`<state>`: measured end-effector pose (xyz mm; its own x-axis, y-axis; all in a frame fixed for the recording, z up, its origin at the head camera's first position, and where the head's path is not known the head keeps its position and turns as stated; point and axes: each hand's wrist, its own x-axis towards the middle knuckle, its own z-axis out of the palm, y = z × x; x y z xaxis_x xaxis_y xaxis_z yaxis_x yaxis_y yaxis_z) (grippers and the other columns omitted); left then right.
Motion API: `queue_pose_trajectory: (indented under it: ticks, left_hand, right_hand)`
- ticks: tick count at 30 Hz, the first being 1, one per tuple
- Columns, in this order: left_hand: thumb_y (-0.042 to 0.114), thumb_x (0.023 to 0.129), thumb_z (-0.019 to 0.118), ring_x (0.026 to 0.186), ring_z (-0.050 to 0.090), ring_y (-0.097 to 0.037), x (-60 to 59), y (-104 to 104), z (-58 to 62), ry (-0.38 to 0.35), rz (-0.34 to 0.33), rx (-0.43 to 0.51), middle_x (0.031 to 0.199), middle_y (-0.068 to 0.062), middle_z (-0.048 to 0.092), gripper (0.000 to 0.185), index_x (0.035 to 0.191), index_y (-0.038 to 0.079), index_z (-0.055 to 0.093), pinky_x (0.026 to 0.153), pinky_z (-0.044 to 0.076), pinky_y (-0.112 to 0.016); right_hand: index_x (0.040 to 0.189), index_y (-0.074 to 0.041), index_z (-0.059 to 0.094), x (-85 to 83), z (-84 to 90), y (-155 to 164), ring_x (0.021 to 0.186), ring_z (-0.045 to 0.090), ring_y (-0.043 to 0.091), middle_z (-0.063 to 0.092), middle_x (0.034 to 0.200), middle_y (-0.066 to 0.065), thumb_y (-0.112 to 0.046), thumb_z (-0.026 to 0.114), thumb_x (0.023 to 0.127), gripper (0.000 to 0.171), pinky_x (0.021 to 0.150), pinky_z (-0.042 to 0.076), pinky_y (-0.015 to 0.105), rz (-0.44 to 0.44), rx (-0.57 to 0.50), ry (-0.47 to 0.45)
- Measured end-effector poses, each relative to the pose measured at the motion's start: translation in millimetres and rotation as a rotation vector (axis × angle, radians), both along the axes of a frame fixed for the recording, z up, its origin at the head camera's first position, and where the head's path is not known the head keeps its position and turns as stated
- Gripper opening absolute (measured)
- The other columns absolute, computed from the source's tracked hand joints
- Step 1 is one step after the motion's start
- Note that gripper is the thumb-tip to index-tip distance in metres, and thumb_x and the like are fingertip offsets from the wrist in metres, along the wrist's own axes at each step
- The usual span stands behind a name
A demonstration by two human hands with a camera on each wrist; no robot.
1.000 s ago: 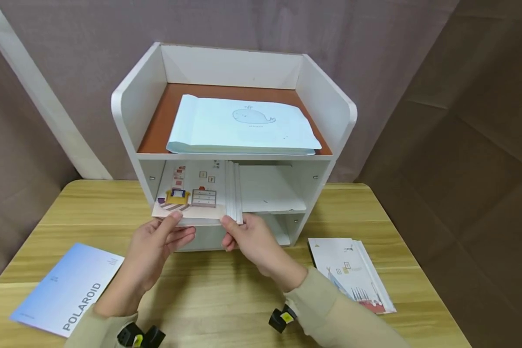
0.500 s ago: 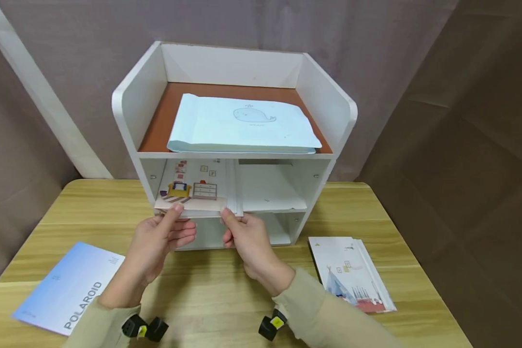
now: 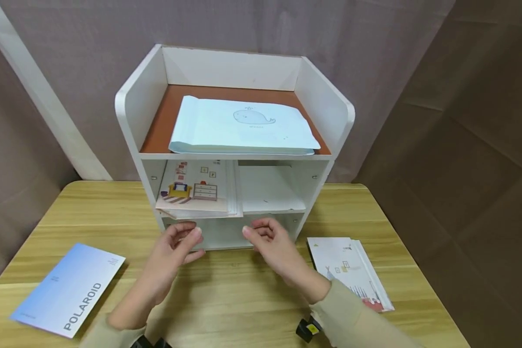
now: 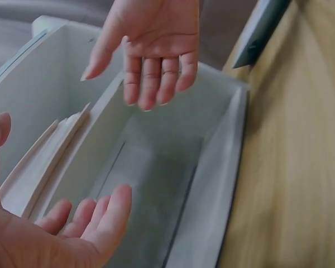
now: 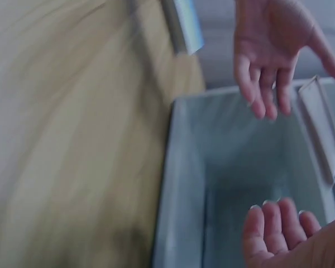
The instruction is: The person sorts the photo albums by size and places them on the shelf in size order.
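Observation:
A stack of thin books (image 3: 200, 188) with a furniture drawing on its cover lies on the left half of the middle shelf, its front edge at the shelf's lip. My left hand (image 3: 174, 253) is just below and in front of that stack, apart from it, fingers loosely bent around nothing. To its right, my right hand (image 3: 276, 246) hovers before the lower compartment, also holding nothing. In the left wrist view both hands face each other with relaxed fingers before the white shelf unit (image 4: 95, 120). On its brown top lies a pale blue whale-picture book (image 3: 248, 125).
A blue POLAROID book (image 3: 69, 290) lies on the wooden table (image 3: 226, 299) at the left. Another picture book (image 3: 350, 270) lies at the right, beyond my right forearm. The right half of the middle shelf (image 3: 269, 191) is bare white board. Curtains hang behind.
The stack of books slid back a little deeper onto the middle shelf. Both my hands then let go of it and drew down and toward me.

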<state>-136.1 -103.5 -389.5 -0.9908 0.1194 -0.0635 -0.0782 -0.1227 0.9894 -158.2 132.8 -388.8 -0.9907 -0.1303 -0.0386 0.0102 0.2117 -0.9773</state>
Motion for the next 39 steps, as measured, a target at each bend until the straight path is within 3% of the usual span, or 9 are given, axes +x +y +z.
queue_pose_trajectory:
  ticks: [4,14,21,29,33,36,39]
  left_hand:
    - [0.025,0.093,0.068,0.114,0.051,-0.032,6.1,9,-9.2,0.03,0.001,-0.026,0.129,-0.019,0.045,0.062,0.137,0.0,0.033,0.091,0.052,-0.038]
    - [0.037,0.085,0.074,0.112,0.056,-0.026,22.1,37,-35.8,0.04,-0.024,-0.208,0.129,-0.016,0.05,0.076,0.14,0.004,0.034,0.088,0.052,-0.036]
    - [0.041,0.083,0.076,0.113,0.054,-0.027,27.2,61,-49.4,0.012,-0.098,-0.191,0.131,-0.018,0.047,0.082,0.14,0.002,0.033,0.088,0.052,-0.035]
    - [0.041,0.082,0.077,0.117,0.049,-0.028,34.8,88,-51.3,0.009,-0.149,-0.168,0.132,-0.017,0.045,0.086,0.142,0.001,0.031,0.091,0.05,-0.041]
    - [0.04,0.081,0.078,0.116,0.05,-0.027,37.7,103,-49.7,0.015,-0.176,-0.157,0.13,-0.014,0.046,0.086,0.142,0.002,0.032,0.09,0.05,-0.04]
    - [0.036,0.081,0.079,0.115,0.049,-0.028,39.0,117,-52.3,0.012,-0.213,-0.126,0.128,-0.013,0.046,0.083,0.141,0.002,0.034,0.089,0.051,-0.038]
    - [0.034,0.08,0.08,0.114,0.05,-0.028,39.5,134,-56.9,0.011,-0.26,-0.106,0.126,-0.012,0.047,0.082,0.141,0.002,0.035,0.091,0.05,-0.035]
  right_hand:
    - [0.124,-0.009,0.054,5.1,-10.9,30,0.095,0.059,0.021,0.062,0.109,0.008,-0.041,0.074,0.085,0.055,0.08,0.053,0.035,-0.054,0.101,0.0]
    - [0.13,-0.01,0.05,20.1,-25.3,100,0.104,0.055,0.023,0.057,0.121,0.012,-0.05,0.071,0.084,0.064,0.085,0.049,0.034,-0.076,0.363,0.022]
    - [0.133,-0.011,0.05,30.9,-34.8,147,0.108,0.055,0.026,0.057,0.121,0.012,-0.051,0.07,0.085,0.066,0.088,0.049,0.041,-0.145,0.546,0.094]
    - [0.132,0.0,0.046,41.1,-48.5,192,0.116,0.05,0.03,0.053,0.127,0.02,-0.048,0.069,0.087,0.069,0.092,0.045,0.037,-0.207,0.612,0.081]
    - [0.132,0.006,0.043,47.5,-51.3,210,0.117,0.046,0.035,0.049,0.127,0.026,-0.047,0.069,0.087,0.075,0.095,0.04,0.045,-0.254,0.658,0.059]
    - [0.137,0.01,0.036,48.4,-52.3,221,0.119,0.042,0.04,0.043,0.131,0.03,-0.05,0.067,0.087,0.084,0.095,0.038,0.052,-0.281,0.639,-0.005]
    - [0.143,0.012,0.024,45.6,-53.6,230,0.122,0.039,0.04,0.036,0.136,0.033,-0.054,0.064,0.088,0.095,0.095,0.039,0.05,-0.298,0.57,-0.124]
